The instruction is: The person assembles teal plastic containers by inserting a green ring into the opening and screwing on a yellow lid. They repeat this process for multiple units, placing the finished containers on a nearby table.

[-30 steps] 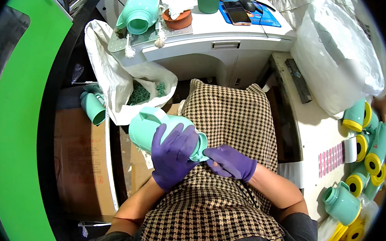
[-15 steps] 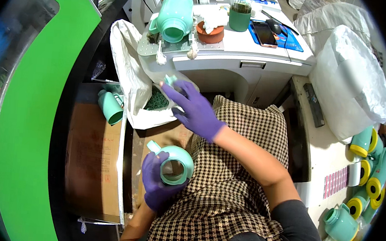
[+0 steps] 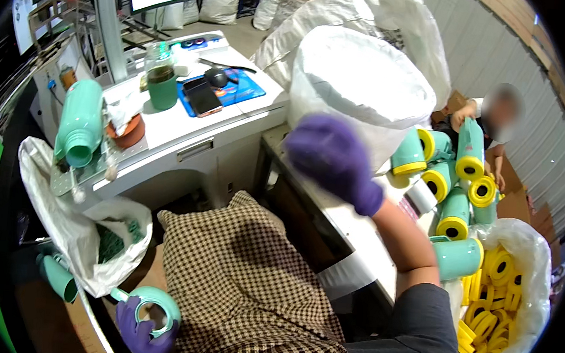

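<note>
My left hand (image 3: 139, 340), in a purple glove, is wrapped round a mint-green plastic jug shell (image 3: 163, 296) low on the left, its round opening facing up. Beside my lap the shell's handle or spout sticks out to the left. My right hand (image 3: 334, 159), also gloved in purple, is smeared by motion, so its fingers do not show clearly. It hangs over the edge of the white side table (image 3: 342, 223), in front of a large white plastic bag (image 3: 364, 93). Whether it holds anything cannot be seen.
Several green jugs with yellow bases (image 3: 455, 215) lie on the right, by a bag of yellow rings (image 3: 496, 306). A co-worker's hand (image 3: 464, 115) grips one jug. At left are a white sack of green scraps (image 3: 120, 266), a desk with another jug (image 3: 81, 115), and a phone (image 3: 202, 97).
My right hand has swung from above the scrap sack to the side table on the right. The small green piece at its fingers is no longer visible. The view has turned right; my left hand keeps the shell.
</note>
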Available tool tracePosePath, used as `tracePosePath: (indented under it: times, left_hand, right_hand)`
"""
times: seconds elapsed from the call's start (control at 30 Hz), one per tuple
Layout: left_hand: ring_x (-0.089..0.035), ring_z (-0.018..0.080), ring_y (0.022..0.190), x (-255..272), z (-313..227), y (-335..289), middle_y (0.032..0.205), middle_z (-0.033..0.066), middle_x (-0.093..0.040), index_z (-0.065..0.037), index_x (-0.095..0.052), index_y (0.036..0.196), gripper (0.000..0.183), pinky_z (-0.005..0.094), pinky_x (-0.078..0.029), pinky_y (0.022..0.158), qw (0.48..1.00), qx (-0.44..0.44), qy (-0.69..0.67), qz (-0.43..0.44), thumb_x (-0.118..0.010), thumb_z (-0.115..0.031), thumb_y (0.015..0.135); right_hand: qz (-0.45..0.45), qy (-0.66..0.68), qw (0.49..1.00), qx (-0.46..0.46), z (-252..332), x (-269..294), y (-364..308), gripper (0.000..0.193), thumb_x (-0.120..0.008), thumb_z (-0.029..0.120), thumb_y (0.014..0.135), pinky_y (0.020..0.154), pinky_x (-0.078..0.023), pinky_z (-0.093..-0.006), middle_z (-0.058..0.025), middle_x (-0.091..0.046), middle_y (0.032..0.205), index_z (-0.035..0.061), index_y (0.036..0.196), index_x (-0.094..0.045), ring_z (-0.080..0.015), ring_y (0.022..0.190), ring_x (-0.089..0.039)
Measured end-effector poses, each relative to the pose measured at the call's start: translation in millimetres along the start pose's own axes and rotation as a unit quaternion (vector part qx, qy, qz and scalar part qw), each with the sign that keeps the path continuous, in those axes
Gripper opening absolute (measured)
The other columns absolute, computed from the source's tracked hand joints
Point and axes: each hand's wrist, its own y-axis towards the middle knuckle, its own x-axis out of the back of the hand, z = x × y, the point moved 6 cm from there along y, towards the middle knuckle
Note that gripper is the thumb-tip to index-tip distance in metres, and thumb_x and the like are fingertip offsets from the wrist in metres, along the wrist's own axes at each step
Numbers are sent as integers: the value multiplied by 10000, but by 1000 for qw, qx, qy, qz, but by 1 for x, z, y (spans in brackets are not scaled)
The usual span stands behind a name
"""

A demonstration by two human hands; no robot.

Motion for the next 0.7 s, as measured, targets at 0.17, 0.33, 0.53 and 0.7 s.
tracePosePath:
  times: [0.17, 0.33, 0.53, 0.7]
  left_hand:
    - [-556, 480, 1163, -16, -6, 28, 1256, 243, -639, -37, -484, 710, 463, 582, -424, 1041, 999, 19, -11, 27, -903, -172, 566]
    - [-562, 484, 1157, -19, -24, 37, 1217, 230, -648, -43, -467, 697, 498, 587, -419, 1037, 999, -14, 29, 35, -911, -227, 568]
    - [-549, 482, 1182, -18, -35, 39, 1235, 221, -636, -53, -473, 717, 489, 589, -419, 1018, 998, -5, 41, 38, -910, -214, 566]
    - [-529, 476, 1207, -15, -33, 39, 1268, 208, -626, -75, -477, 747, 471, 579, -393, 1046, 999, 23, 36, 15, -898, -189, 569]
  right_hand:
    - [94, -146, 967, -185, -180, 86, 2, 173, -778, 254, 843, 771, -527, -413, -87, -692, 939, 85, 870, -758, -275, 861, -663]
    - [241, -316, 884, -247, -310, 37, -34, 559, -750, 307, 873, 962, -507, -438, -109, -582, 1358, 213, 1399, -586, -312, 1183, -610]
    - [320, -269, 845, -332, -338, 23, -37, 336, -812, 319, 800, 899, -525, -432, -83, -727, 1091, 196, 1103, -736, -280, 1057, -684]
    - [216, -242, 880, -347, -327, 53, -12, 166, -657, 216, 860, 760, -534, -462, -198, -716, 838, 78, 865, -749, -394, 827, -687]
